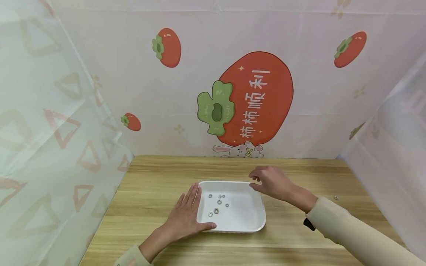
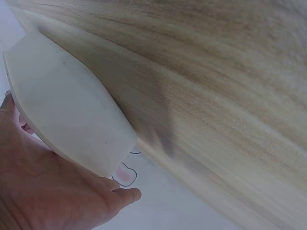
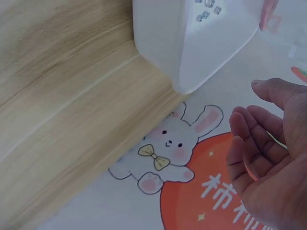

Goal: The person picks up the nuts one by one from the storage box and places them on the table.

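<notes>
A white plastic tray (image 1: 244,212) stands on the table, with several small metal nuts (image 1: 216,211) scattered over the left part of its floor. My left hand (image 1: 184,218) rests against the tray's left side, fingers straight along the rim and thumb over the near left corner. In the left wrist view, the palm of that hand (image 2: 53,187) lies along the tray's outer wall (image 2: 72,100). Over the tray's far right corner hovers my right hand (image 1: 273,183). Its fingers (image 3: 254,129) are loosely bent, with nothing visible between them and the thumb.
One more nut (image 1: 336,197) lies on the wooden table (image 1: 149,177), right of the right forearm. A white cloth backdrop (image 1: 316,111) with persimmon prints rises behind the table, and cloth sides stand at left and right. A black band (image 1: 309,224) shows under the right sleeve.
</notes>
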{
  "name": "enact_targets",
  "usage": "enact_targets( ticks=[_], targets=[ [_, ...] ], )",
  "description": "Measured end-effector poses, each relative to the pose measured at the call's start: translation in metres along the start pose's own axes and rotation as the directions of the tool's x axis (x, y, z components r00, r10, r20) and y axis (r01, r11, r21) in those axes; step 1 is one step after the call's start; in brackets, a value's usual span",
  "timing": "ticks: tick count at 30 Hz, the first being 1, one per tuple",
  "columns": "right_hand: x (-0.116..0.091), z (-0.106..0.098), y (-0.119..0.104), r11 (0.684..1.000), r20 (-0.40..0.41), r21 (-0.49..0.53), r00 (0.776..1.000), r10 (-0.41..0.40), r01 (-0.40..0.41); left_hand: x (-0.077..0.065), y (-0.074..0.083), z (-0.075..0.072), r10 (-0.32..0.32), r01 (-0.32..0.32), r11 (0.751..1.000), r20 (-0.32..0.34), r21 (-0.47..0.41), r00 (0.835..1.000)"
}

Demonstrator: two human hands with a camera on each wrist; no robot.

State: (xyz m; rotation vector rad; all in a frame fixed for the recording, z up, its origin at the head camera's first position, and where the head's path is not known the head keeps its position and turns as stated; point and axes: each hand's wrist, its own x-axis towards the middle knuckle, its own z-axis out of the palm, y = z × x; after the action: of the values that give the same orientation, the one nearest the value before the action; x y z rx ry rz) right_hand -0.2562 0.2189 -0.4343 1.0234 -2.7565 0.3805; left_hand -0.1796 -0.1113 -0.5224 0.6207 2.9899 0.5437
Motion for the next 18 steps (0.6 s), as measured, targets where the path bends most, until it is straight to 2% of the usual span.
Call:
enact_targets(
  ticks=[9,18],
  targets=[
    [0.013,0.010,-0.015,0.999,0.091,0.028,0.995,-0.041,0.039,0.001,0.000,0.001,-0.002,0.002,1.000,0.002,-0.013,1.000],
    [0.028,0.022,-0.025,0.997,0.196,0.031,0.978,-0.073,0.068,0.001,-0.001,0.001,-0.008,0.008,1.000,0.001,-0.016,1.000]
  ],
)
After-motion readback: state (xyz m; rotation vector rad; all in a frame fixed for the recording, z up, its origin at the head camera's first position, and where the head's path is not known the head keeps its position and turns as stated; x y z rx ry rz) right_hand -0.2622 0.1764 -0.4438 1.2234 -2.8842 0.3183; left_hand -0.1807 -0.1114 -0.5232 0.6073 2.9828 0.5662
